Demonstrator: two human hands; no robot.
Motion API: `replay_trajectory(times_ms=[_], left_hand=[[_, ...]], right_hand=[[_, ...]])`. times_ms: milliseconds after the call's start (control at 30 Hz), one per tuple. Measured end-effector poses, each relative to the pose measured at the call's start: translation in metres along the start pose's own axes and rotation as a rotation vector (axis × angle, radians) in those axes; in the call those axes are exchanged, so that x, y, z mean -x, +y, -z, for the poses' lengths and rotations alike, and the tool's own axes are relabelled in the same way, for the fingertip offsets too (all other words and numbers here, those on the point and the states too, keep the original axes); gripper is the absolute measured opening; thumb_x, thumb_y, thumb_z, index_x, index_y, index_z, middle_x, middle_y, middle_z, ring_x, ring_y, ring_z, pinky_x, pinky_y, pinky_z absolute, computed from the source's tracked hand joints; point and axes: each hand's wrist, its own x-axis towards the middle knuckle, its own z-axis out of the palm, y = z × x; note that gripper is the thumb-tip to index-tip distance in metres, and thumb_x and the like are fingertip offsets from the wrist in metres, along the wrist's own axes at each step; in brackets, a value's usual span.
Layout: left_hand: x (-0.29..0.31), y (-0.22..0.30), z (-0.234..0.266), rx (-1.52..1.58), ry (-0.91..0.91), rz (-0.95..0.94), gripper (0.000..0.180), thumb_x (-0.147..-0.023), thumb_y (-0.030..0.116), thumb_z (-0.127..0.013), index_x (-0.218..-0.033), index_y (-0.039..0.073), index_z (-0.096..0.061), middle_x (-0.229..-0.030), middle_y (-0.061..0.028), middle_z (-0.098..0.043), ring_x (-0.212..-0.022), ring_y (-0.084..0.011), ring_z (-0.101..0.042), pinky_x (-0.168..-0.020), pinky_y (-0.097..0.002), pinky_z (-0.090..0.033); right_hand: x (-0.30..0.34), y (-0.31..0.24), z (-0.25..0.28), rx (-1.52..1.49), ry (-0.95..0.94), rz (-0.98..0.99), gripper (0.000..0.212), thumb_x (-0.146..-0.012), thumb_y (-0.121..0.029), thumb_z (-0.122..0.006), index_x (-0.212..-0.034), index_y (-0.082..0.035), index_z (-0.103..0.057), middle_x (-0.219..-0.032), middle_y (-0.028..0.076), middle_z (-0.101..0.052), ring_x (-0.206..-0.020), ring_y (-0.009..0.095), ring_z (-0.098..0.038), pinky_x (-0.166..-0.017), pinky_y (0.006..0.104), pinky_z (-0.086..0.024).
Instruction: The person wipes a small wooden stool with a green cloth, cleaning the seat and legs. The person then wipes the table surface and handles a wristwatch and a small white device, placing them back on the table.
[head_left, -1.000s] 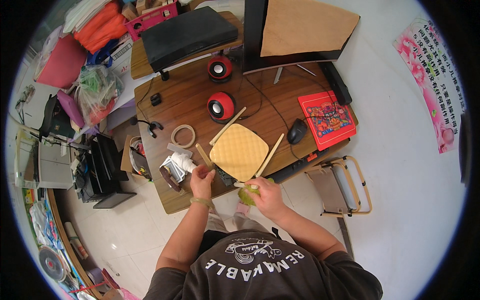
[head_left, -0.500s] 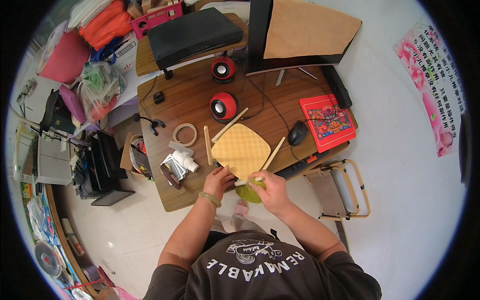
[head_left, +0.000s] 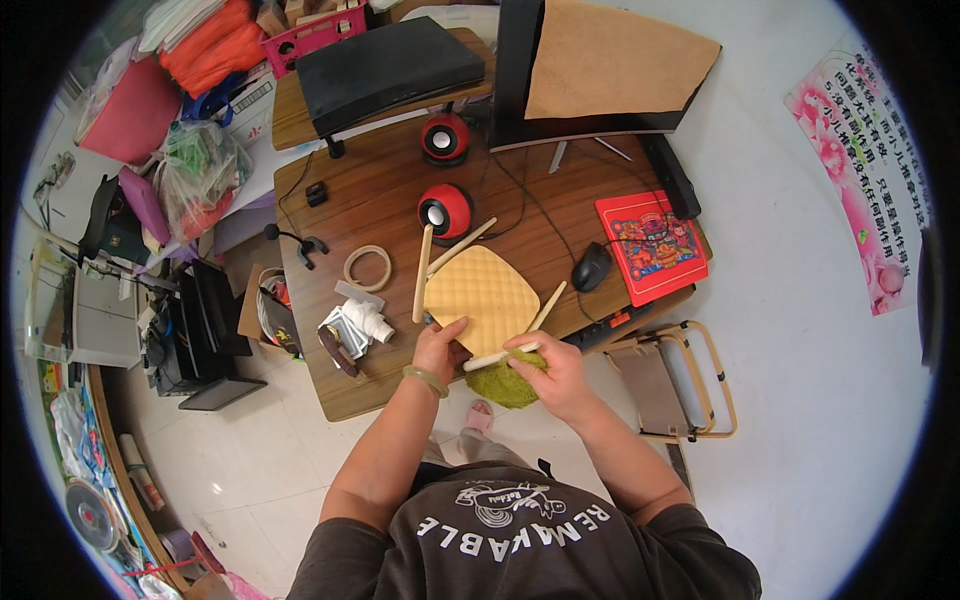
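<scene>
A small stool with a yellow quilted panel and several pale, round wooden legs is held above the desk's near edge, legs splayed outward. My left hand grips the panel's near left edge, thumb on top and the other fingers mostly hidden below. My right hand is closed around the near leg, which lies across the panel's near corner. Under the right fingers shows a fuzzy green thing; whether that hand also holds it is unclear.
On the wooden desk are red speakers, a tape roll, a white bundle, a black mouse and a red mat. A covered monitor stands behind. A folding chair is at right.
The stool has tilted a little, its left leg swinging upward. My left thumb has slid further onto the panel, and my right hand has shifted slightly right along the near leg.
</scene>
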Motion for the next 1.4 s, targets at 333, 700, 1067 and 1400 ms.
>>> replay_trajectory(times_ms=[333, 700, 1067, 1400], left_hand=[[0.029, 0.018, 0.003, -0.022, -0.141, -0.074, 0.041, -0.089, 0.009, -0.064, -0.126, -0.002, -0.051, -0.119, -0.0136, -0.063, -0.107, -0.0277, -0.065, -0.091, -0.0418, -0.055], [0.065, 0.003, -0.015, -0.223, -0.177, 0.019, 0.037, -0.086, 0.009, -0.067, -0.121, 0.001, -0.059, -0.115, -0.0083, -0.066, -0.099, -0.0210, -0.066, -0.085, -0.0358, -0.055], [0.063, -0.020, 0.005, 0.033, -0.253, -0.104, 0.033, -0.088, 0.004, -0.060, -0.120, -0.001, -0.059, -0.110, -0.0088, -0.067, -0.096, -0.0197, -0.067, -0.082, -0.0342, -0.055], [0.080, 0.001, -0.025, -0.102, -0.275, -0.056, 0.036, -0.083, 0.003, -0.065, -0.118, -0.001, -0.061, -0.111, -0.0078, -0.068, -0.097, -0.0196, -0.066, -0.085, -0.0333, -0.053]], right_hand=[[0.018, 0.005, 0.049, -0.296, 0.208, -0.253, 0.017, -0.092, -0.003, -0.063, -0.106, 0.001, -0.056, -0.089, 0.006, -0.063, -0.077, 0.011, -0.063, -0.069, 0.0256, -0.052], [-0.040, -0.028, 0.029, -0.128, 0.358, 0.097, 0.032, -0.089, -0.005, -0.063, -0.118, 0.002, -0.054, -0.117, 0.014, -0.059, -0.108, 0.022, -0.058, -0.095, 0.0328, -0.046], [-0.001, 0.023, -0.025, 0.668, -0.151, 0.258, 0.062, -0.082, -0.033, -0.067, -0.132, 0.000, -0.050, -0.151, 0.019, -0.034, -0.140, 0.038, -0.031, -0.112, 0.0520, -0.024], [-0.013, 0.061, 0.024, 0.765, 0.170, 0.013, 0.065, -0.083, -0.022, -0.067, -0.139, -0.002, -0.042, -0.150, 0.018, -0.036, -0.138, 0.038, -0.034, -0.112, 0.0478, -0.030]])
